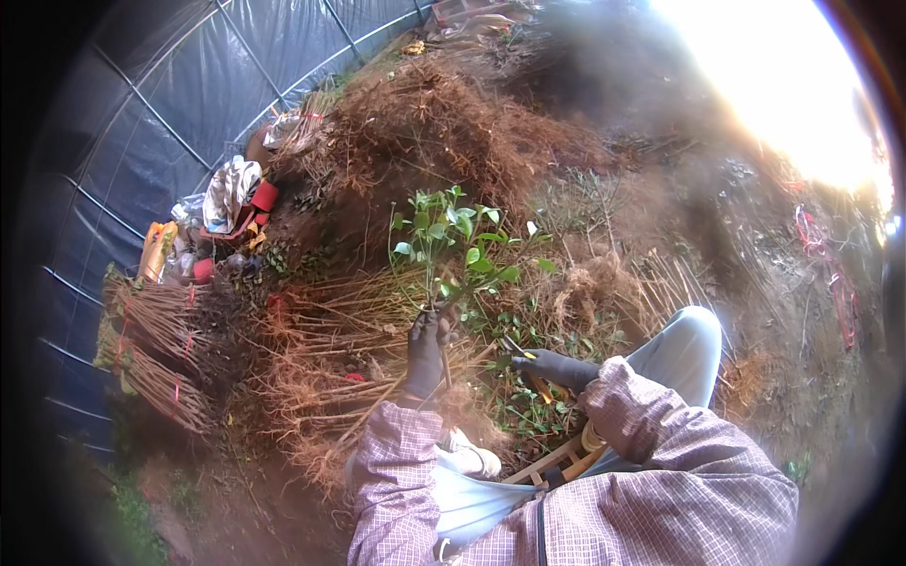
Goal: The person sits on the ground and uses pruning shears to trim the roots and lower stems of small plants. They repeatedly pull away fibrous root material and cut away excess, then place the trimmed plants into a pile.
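My left hand (427, 347), in a dark glove, is closed around the woody stem of a leafy plant (453, 247). Its green leaves spread above the fist, and a mass of fine roots (471, 417) shows below it. To the right, my right hand (555, 369), also gloved, holds pruning shears (522, 349) with yellow on them; the blades point up and left, a little apart from the plant. Part of the shears' handles shows under the hand. Cut leafy twigs (527, 414) lie on the ground beneath the right hand.
Bare-root stems (340, 318) lie left of my hands. A large heap of brown roots (439, 127) rises beyond. Tied bundles of stems (159, 347) lie far left, near bags (232, 194) and dark plastic sheeting (191, 78). A wooden slatted piece (545, 463) is between my legs.
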`<state>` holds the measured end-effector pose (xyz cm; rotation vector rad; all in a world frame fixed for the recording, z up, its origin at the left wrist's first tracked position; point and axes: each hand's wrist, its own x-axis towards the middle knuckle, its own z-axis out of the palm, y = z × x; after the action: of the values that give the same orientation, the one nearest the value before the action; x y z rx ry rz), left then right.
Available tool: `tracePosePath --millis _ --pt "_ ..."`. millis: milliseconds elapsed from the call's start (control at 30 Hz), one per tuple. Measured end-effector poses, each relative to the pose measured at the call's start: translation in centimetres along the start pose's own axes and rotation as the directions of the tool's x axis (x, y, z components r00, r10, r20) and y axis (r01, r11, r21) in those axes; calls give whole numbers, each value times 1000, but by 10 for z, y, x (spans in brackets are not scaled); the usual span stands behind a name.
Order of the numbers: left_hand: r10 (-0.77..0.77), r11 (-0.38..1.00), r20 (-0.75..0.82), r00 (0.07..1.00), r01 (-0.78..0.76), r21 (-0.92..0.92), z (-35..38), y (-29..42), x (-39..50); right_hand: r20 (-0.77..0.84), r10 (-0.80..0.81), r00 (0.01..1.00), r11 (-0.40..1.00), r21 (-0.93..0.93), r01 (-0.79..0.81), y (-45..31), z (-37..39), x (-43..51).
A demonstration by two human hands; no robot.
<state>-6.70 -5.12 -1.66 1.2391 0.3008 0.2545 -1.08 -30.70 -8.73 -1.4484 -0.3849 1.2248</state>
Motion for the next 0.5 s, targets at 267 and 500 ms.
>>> tracePosePath --millis 267,500 --pt "-38 995 -69 997 45 92 7 11 -7 -262 64 963 943 -299 -144 40 -12 24" --pt "-50 986 -79 996 62 158 4 -4 -2 -195 -357 913 865 300 403 -82 1 14"
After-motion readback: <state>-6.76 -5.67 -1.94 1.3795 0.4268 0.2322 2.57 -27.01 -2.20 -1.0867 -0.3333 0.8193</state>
